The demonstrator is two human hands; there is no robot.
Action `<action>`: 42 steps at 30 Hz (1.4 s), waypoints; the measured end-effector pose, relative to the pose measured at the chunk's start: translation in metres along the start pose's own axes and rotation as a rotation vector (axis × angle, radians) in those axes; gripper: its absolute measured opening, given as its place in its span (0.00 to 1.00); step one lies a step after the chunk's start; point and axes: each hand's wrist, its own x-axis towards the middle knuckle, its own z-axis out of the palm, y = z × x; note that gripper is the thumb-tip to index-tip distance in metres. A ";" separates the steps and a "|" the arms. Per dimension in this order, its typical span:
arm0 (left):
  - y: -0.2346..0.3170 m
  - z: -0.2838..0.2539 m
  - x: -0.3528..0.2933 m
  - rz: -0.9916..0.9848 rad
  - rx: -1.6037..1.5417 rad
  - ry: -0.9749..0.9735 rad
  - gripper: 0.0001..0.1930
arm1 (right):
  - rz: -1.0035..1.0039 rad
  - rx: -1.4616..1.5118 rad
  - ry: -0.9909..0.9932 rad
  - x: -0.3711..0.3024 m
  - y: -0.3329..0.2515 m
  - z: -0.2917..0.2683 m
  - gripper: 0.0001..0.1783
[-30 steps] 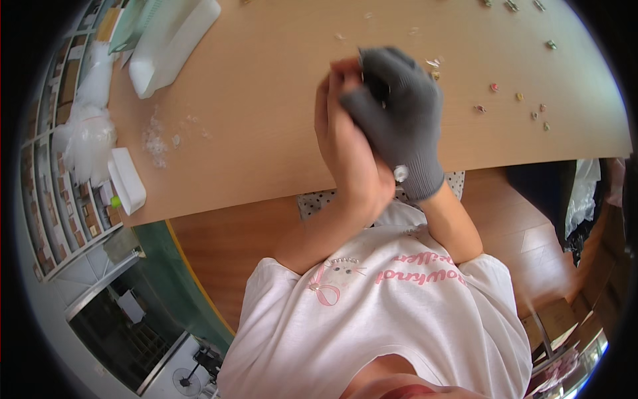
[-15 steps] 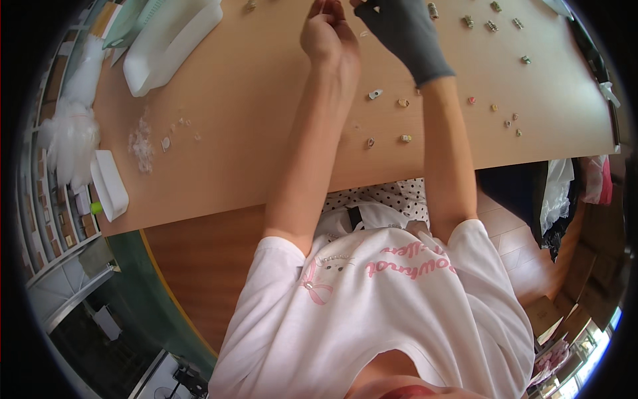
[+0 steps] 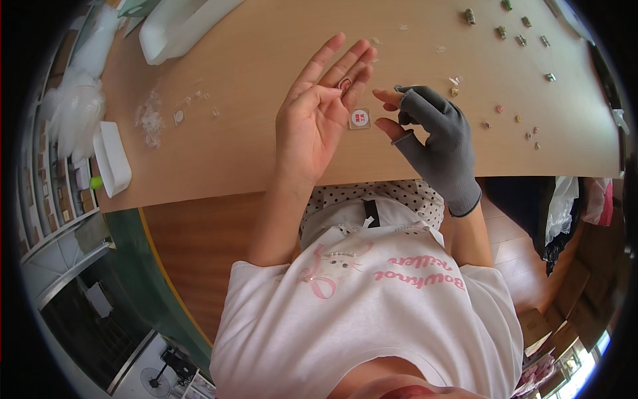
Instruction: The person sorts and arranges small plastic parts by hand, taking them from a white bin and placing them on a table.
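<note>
My left hand [image 3: 311, 123] is bare and turned palm up over the table, with its fingers stretched out. Its thumb presses a small reddish ring-shaped piece [image 3: 345, 84] against the fingers. To the right, my right hand [image 3: 425, 130] wears a grey fingerless glove. Its thumb and forefinger are apart, and nothing shows between them. Between the two hands is a small clear square piece [image 3: 359, 119] with a round white label printed in red. Part of the table beneath the glove is hidden.
Several small patterned beads [image 3: 522, 40] and other tiny pieces [image 3: 518, 119] lie scattered on the right of the wooden table [image 3: 246, 100]. At left are a heap of clear bits [image 3: 150, 120], a white tray [image 3: 113, 158] and a large white container [image 3: 183, 26].
Both hands have come back from the far side of the table toward me. My left palm now faces up with the ring-shaped piece visible. The square piece now shows between my hands.
</note>
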 end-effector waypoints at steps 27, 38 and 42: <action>-0.015 -0.003 -0.047 0.047 0.247 -0.227 0.10 | -0.625 -0.485 0.383 -0.028 0.003 0.009 0.23; 0.026 -0.041 -0.040 0.222 0.597 0.042 0.09 | -0.114 -0.409 -0.041 -0.025 0.027 -0.018 0.14; 0.033 -0.040 -0.033 0.302 0.814 0.034 0.11 | -0.162 -0.510 -0.103 -0.016 0.031 -0.007 0.14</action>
